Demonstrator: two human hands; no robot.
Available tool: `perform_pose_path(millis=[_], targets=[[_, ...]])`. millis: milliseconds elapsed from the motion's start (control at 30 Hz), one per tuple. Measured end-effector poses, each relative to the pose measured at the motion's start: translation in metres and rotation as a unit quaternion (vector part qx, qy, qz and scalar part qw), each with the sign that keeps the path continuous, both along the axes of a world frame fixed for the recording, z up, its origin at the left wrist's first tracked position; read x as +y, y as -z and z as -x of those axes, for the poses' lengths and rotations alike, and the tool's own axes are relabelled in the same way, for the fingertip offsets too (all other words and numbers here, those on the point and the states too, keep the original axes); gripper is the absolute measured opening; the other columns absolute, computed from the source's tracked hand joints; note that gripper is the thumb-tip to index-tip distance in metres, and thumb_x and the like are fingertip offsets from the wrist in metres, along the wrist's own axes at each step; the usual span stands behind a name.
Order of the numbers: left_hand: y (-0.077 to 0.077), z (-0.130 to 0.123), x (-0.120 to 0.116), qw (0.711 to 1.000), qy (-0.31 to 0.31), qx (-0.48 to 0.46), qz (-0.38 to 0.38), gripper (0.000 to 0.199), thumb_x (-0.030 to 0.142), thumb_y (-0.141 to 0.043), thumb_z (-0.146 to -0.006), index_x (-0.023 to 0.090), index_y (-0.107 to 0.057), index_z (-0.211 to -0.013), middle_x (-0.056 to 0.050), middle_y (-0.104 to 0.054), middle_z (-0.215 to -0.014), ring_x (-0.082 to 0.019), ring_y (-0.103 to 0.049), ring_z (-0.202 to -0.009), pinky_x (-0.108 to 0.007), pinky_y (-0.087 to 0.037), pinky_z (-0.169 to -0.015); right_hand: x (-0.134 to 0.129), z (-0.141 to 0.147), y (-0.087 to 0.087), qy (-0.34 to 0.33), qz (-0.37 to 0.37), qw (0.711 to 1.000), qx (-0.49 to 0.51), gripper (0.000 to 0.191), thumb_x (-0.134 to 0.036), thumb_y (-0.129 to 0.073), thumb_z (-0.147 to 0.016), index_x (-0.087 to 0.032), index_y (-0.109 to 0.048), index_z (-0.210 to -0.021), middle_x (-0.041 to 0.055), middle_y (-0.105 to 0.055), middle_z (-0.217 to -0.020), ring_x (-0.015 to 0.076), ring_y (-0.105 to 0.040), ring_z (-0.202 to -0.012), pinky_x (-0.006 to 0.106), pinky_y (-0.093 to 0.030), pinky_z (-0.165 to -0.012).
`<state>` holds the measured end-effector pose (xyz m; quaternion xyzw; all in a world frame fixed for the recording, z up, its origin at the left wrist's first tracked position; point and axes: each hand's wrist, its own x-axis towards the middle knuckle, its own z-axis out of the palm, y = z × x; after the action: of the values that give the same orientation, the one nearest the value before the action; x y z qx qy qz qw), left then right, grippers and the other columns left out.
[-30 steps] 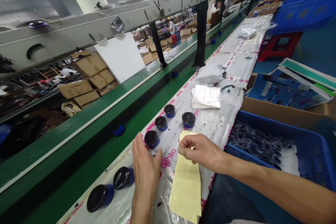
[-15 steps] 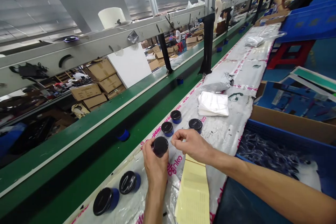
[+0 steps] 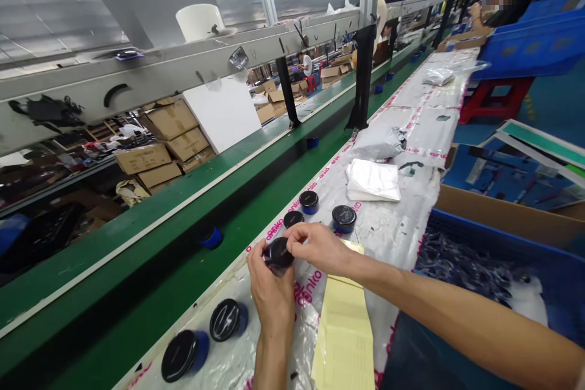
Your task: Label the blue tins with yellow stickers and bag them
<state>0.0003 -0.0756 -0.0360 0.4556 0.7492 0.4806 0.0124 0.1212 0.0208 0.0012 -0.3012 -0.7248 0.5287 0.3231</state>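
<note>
My left hand (image 3: 273, 301) is wrapped round a small round jar (image 3: 278, 252) with a black top, lifted over the plastic-covered bench. My right hand (image 3: 320, 247) is pinched at the right edge of that top; what its fingertips hold, if anything, is hidden. Just beyond the hands stand a partly covered black-topped jar (image 3: 293, 218), a farther jar (image 3: 309, 202) and one on the right (image 3: 344, 219). Nearer me on the left are two more jars with blue sides, one (image 3: 227, 320) behind the other (image 3: 183, 356). A creased yellow paper (image 3: 345, 329) lies under my right forearm.
Left of the bench runs a green conveyor belt (image 3: 256, 207) carrying a blue jar (image 3: 211, 237). A white stack of sheets (image 3: 373, 181) lies ahead. To the right sits a blue crate (image 3: 484, 225) of clear plastic pieces. A co-worker (image 3: 507, 0) is at the far right.
My right hand has moved left, bringing its pinched fingertips onto the top of the jar. My left hand still holds the jar, now slightly tilted. The view has shifted a little.
</note>
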Motion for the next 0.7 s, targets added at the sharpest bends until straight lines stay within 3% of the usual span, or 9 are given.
perform_pose_path(millis=[700], targets=[[-0.0023, 0.0024, -0.0017, 1.0, 0.02, 0.011, -0.002, 0.048, 0.031, -0.068, -0.083, 0.023, -0.053, -0.129, -0.011, -0.061, -0.129, -0.029, -0.06, -0.118, -0.043, -0.05, -0.099, 0.0049, 0.0021, -0.0029, -0.017, -0.098, 0.995, -0.026, 0.011, -0.011, -0.06, -0.074, -0.018, -0.062, -0.065, 0.001, -0.069, -0.086, 0.0145, -0.061, -0.076, 0.025, -0.044, -0.072]])
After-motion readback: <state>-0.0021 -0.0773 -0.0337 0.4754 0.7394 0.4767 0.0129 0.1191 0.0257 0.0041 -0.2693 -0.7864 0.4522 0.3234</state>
